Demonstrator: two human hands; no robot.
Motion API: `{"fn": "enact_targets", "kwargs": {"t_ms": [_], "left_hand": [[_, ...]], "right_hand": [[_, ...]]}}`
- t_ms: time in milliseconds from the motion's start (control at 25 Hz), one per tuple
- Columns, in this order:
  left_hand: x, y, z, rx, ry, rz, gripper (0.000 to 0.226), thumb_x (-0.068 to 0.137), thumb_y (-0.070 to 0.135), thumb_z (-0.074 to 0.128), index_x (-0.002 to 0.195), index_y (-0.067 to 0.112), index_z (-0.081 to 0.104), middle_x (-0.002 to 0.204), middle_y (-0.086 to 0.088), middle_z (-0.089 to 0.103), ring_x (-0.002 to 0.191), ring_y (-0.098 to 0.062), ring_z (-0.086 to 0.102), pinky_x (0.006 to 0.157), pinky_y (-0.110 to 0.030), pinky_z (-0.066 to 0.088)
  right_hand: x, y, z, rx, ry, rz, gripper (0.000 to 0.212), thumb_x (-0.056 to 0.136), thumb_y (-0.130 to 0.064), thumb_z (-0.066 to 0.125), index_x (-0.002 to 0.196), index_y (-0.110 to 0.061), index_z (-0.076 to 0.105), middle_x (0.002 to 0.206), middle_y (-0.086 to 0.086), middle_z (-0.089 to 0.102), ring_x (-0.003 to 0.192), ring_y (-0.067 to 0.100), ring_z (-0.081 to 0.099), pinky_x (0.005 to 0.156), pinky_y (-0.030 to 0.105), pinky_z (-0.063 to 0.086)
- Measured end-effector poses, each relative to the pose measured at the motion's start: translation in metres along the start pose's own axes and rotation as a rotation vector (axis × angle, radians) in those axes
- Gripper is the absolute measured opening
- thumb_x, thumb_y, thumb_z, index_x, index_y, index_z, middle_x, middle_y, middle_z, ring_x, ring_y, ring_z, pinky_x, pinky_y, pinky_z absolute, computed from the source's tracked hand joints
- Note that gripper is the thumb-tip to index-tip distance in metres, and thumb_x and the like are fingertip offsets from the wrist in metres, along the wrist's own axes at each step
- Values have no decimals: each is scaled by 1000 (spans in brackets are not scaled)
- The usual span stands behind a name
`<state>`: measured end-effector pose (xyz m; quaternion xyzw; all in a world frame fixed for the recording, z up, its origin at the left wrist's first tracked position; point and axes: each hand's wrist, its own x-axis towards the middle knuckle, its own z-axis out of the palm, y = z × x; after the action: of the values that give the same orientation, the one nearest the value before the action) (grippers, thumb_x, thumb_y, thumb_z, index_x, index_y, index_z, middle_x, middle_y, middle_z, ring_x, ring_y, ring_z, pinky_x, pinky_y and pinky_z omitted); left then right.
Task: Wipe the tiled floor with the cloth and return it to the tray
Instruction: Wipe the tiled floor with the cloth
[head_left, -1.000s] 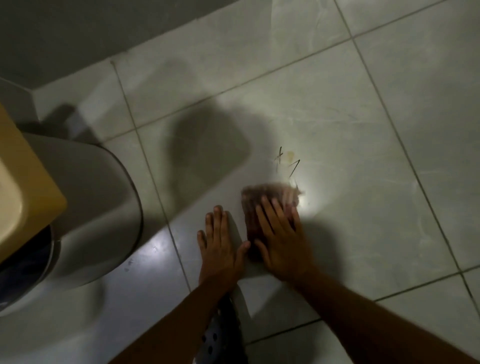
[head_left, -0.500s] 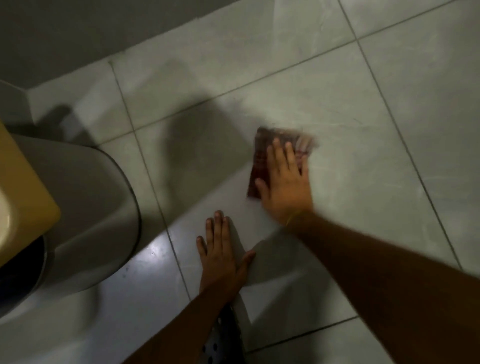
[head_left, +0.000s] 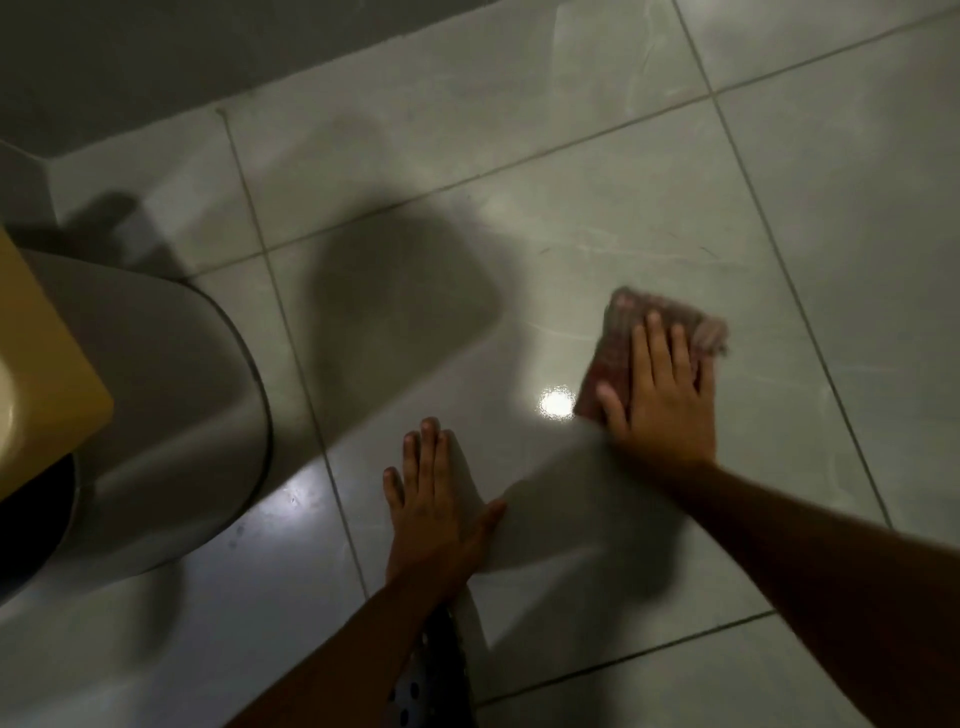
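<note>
A reddish-brown folded cloth (head_left: 618, 338) lies flat on the pale glossy tiled floor (head_left: 597, 171), right of centre. My right hand (head_left: 662, 387) presses down on it with fingers spread, covering most of it; only its far and left edges show. My left hand (head_left: 434, 512) rests flat on the tile at the lower middle, palm down, fingers together, holding nothing. A yellow tray-like object (head_left: 47, 374) juts in at the left edge.
A round grey bin or bucket (head_left: 166, 415) stands at the left under the yellow object. A dark wall base (head_left: 156, 62) runs along the top left. A bright light reflection (head_left: 556, 402) glares beside the cloth. Dotted fabric (head_left: 426, 686) shows at the bottom.
My right hand pushed the cloth away over the small debris marks, then slid it back toward me and to the right. The marks are no longer visible. My left hand stayed planted.
</note>
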<state>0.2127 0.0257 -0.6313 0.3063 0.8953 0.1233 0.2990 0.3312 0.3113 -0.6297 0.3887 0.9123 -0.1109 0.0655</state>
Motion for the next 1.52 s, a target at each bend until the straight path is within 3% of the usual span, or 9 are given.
{"fn": "enact_targets", "kwargs": {"t_ms": [160, 360, 600, 760, 920, 1120, 1240, 1400, 1520], "left_hand": [[-1, -1, -3, -29, -7, -6, 112, 87, 90, 33, 165, 29, -18, 173, 13, -27, 160, -14, -26, 125, -54, -10], [-1, 2, -8, -68, -5, 21, 107, 91, 86, 33, 166, 28, -16, 173, 13, -28, 159, -13, -27, 126, -56, -10], [-3, 5, -11, -61, -21, 0, 112, 88, 85, 38, 166, 26, -17, 173, 12, -28, 159, -14, -28, 126, -53, -12], [-3, 9, -11, -71, -6, -18, 112, 85, 90, 28, 166, 25, -14, 174, 11, -24, 160, -14, -26, 127, -52, -12], [-6, 20, -15, -216, 47, -33, 104, 88, 88, 25, 168, 27, -5, 177, 11, -13, 161, -10, -19, 129, -54, -9], [-8, 45, -23, -313, 69, -119, 98, 95, 76, 32, 168, 20, 0, 178, 3, -3, 163, -16, -10, 129, -61, -1], [-11, 53, -23, -318, 55, -135, 96, 99, 67, 40, 168, 17, -2, 178, 2, -6, 163, -18, -10, 130, -60, -1], [-10, 55, -24, -216, 90, -178, 94, 98, 63, 46, 168, 15, 6, 178, -3, 5, 164, -22, 4, 131, -53, 5], [1, 80, -30, -203, 210, -184, 70, 101, 38, 58, 159, 9, 33, 163, -15, 41, 147, -34, 43, 119, -46, 35]], "right_hand": [[46, -90, 6, 80, 57, -90, 89, 99, -57, 48, 171, -10, 25, 182, 11, 21, 168, 39, 18, 133, 65, 15], [-145, -81, 54, 88, -92, -489, 81, 104, -55, 49, 173, -19, 24, 184, 2, 16, 170, 30, 15, 131, 65, 19], [-136, 35, 20, -4, -115, -236, 84, 104, -69, 34, 173, -23, 21, 183, 2, 20, 165, 32, 30, 126, 59, 26], [2, -38, 5, 83, -29, -44, 89, 99, -62, 44, 172, -16, 24, 182, 7, 20, 169, 36, 18, 132, 61, 14], [-27, -88, 27, 93, -35, -394, 83, 101, -56, 50, 171, -17, 28, 182, 3, 22, 169, 34, 17, 132, 65, 18], [-154, -23, 41, 15, -138, -693, 82, 104, -58, 50, 173, -22, 25, 183, 0, 20, 172, 22, 7, 131, 58, 24], [-120, 5, 29, -67, -154, -840, 81, 101, -60, 52, 170, -21, 34, 180, 2, 30, 168, 27, 24, 130, 56, 25], [-18, -19, -5, -68, -188, -669, 85, 101, -60, 52, 171, -18, 30, 180, 6, 27, 167, 33, 28, 131, 60, 24], [-21, -46, -18, 58, -96, -369, 88, 94, -51, 64, 168, -14, 33, 180, 11, 25, 165, 36, 28, 124, 60, 33]]}}
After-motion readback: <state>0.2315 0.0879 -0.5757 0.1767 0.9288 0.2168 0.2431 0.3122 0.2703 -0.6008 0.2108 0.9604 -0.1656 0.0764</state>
